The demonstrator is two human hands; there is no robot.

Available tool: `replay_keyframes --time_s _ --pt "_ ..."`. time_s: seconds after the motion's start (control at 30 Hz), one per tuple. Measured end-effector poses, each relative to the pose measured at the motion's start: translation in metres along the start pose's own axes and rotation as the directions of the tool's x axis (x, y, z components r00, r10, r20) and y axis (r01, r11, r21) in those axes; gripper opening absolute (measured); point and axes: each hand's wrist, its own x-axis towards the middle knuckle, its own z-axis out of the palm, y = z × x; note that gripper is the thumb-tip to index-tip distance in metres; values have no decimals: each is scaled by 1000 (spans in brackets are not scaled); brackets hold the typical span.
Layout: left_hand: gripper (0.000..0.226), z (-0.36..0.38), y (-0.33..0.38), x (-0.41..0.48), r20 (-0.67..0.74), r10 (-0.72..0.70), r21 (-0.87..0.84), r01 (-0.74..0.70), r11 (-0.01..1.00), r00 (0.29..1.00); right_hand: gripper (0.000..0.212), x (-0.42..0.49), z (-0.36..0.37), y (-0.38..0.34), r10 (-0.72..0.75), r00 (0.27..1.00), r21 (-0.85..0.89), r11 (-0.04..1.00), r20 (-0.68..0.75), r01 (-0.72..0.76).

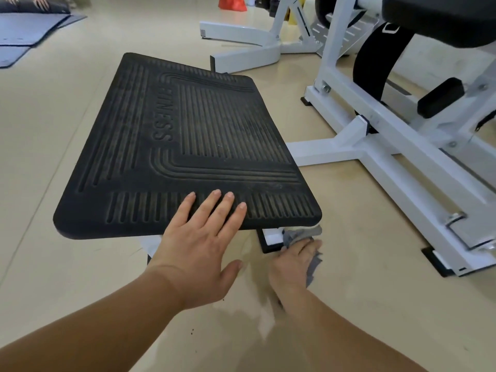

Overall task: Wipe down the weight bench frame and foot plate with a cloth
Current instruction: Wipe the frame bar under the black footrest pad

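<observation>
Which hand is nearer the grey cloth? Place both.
Right. The right hand touches the grey cloth below the foot plate; the left hand lies flat on that plate, apart from the cloth.

cloth [302, 233] half under foot plate [188, 146] | right hand [291, 263] fingertips hidden in cloth | seat pad [440, 18] cropped

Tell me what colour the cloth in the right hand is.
Grey. The cloth shows best in the head view.
</observation>
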Motion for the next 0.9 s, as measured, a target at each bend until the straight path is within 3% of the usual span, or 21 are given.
replay_keyframes --time_s 0.1,0.2,0.3,0.43,0.57,0.63,0.77,0.9 --pt "92 -3 2 0 0 -6 4 6 1000 1000 73 9 -1 0 -222 970 -34 974 102 226" --pt "93 -4 1 0 26 -8 11 7 1000 1000 72 8 1 1 -256 923 -97 951 286 294" --pt "93 -8 2 0 35 -9 20 8 1000 999 68 8 2 11 -295 896 -204 905 333 374" --pt "88 -12 3 0 49 -18 4 18 1000 999 66 -1 -13 15 -335 872 -141 904 357 405" --pt "78 -12 3 0 64 -36 -12 37 999 997 60 -9 -22 26 -316 937 -153 929 152 338" --pt "76 -14 4 1 68 -40 -34 42 999 997 57 -7 -21 28 -300 945 -103 944 129 314" --pt "76 -16 4 0 87 -37 -48 42 998 996 55 -12 -13 23 -270 946 25 963 180 270" --pt "77 -17 4 1 93 -30 -61 36 997 995 79 -10 -5 20 -316 902 -177 909 294 377"
